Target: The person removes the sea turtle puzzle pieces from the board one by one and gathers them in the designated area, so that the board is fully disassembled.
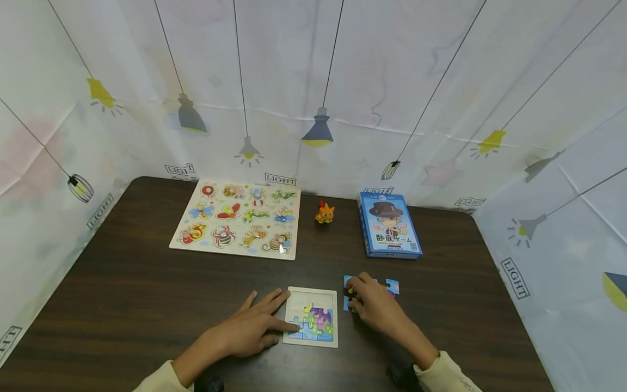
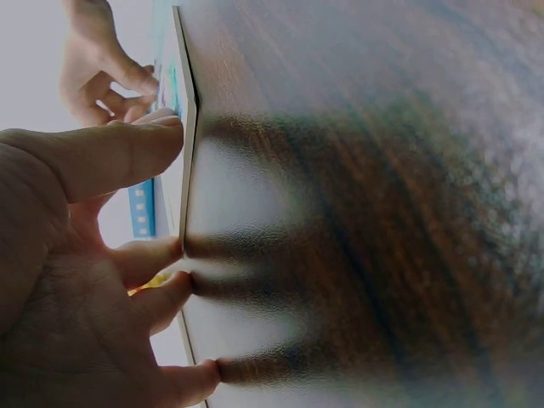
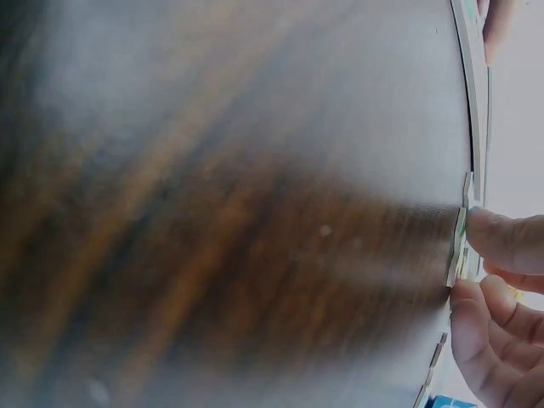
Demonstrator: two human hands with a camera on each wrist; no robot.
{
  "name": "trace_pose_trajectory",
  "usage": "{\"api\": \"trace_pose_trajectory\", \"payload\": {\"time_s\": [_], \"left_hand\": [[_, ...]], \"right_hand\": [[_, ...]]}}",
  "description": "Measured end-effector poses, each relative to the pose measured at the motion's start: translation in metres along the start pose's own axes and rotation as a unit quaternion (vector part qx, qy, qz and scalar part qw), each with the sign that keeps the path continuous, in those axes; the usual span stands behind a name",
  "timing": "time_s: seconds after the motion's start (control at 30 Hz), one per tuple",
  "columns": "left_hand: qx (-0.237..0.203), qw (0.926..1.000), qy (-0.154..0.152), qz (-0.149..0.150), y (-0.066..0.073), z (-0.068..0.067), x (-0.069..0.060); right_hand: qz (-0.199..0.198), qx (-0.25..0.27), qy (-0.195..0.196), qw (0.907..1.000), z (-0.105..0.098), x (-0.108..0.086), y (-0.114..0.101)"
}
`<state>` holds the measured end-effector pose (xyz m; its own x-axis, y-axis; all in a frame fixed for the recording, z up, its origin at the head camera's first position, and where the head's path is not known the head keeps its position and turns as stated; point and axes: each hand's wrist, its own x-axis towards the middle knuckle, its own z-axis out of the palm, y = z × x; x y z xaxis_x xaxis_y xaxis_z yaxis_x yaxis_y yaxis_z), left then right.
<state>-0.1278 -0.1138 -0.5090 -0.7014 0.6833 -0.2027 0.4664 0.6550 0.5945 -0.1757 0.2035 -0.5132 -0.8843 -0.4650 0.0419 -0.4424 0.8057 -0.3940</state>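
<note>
A small wooden jigsaw frame (image 1: 311, 344) lies flat near the front of the table, with purple, green and blue pieces (image 1: 319, 321) joined in its lower part. My left hand (image 1: 247, 329) rests at the frame's left side, fingers spread; one finger reaches over the rim onto the pieces. In the left wrist view, fingertips touch the frame's edge and the table. To the right, my right hand (image 1: 381, 307) pinches a jigsaw piece (image 3: 457, 246) between thumb and fingers, low over the table. Other loose pieces (image 1: 393, 286) lie around and partly under that hand.
A wooden insect picture board (image 1: 240, 218) lies at the back left. A small orange toy figure (image 1: 325, 213) stands right of it, and a blue game box (image 1: 389, 226) lies farther right. A printed curtain (image 1: 274, 81) hangs behind the dark table (image 1: 147, 305).
</note>
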Motion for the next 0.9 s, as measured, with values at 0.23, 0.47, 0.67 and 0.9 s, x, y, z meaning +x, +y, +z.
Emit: {"api": "trace_pose_trajectory", "payload": {"time_s": [0.23, 0.47, 0.67, 0.9], "left_hand": [[-0.001, 1.0000, -0.004, -0.002, 0.000, 0.002, 0.000], [0.005, 1.0000, -0.003, -0.001, -0.001, 0.000, 0.000], [0.003, 1.0000, -0.006, 0.000, -0.001, 0.000, -0.001], [0.009, 0.9999, -0.008, -0.005, -0.002, -0.001, 0.000]], "right_hand": [[-0.034, -0.029, 0.027, 0.9986, -0.003, -0.001, -0.005], [-0.115, -0.049, -0.008, 0.9921, -0.007, 0.012, -0.031], [-0.169, -0.068, -0.061, 0.9814, 0.009, 0.025, -0.049], [-0.171, -0.093, -0.057, 0.9792, 0.017, 0.029, -0.062]]}}
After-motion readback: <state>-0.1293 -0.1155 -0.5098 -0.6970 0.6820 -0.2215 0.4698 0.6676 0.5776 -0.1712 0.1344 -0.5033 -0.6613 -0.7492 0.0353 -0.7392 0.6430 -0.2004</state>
